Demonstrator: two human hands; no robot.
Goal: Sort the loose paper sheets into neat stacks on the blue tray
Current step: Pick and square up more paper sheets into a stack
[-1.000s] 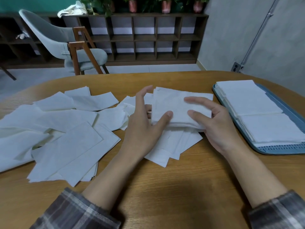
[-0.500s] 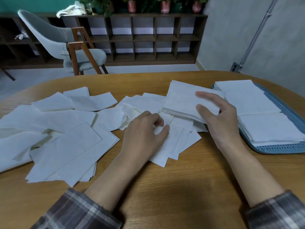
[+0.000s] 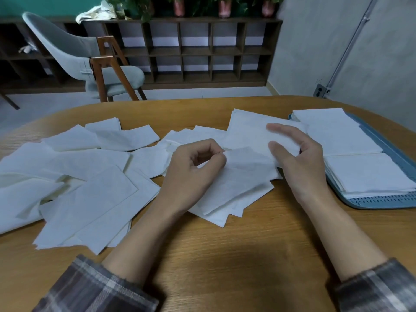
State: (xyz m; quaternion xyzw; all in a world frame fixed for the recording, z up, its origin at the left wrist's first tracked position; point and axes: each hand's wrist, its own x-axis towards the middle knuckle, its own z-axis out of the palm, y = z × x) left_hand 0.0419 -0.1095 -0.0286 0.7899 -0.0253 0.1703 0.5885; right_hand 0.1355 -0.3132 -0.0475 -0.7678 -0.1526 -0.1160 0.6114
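A big round wooden table (image 3: pixel 225 255) fills the room in front of me. A blue tray (image 3: pixel 382 202) sits on its right side. Far behind the tray and to its left I see a dark shelf (image 3: pixel 195 50) with many square holes, three pink plant pots (image 3: pixel 225 7) on top of it, and one grey chair (image 3: pixel 74 52) with brown legs. The wall behind the tray is grey.

Two neat stacks of white paper lie on the tray: a far stack (image 3: pixel 337 131) and a near stack (image 3: pixel 369 172), touching each other. To the left of the tray, a messy heap of loose sheets (image 3: pixel 78 176) spreads over the table. There are too many to count.

The person has two hands out, both in checked sleeves. The right hand (image 3: pixel 299 163), just beside the tray's left edge, holds a small bundle of sheets (image 3: pixel 247 134) between its thumb and its stretched fingers. The left hand (image 3: pixel 193 172), farther left of the tray, has its fingers curled and pinches the edge of one sheet (image 3: pixel 245 165). That sheet lies between the two hands, just under the bundle.
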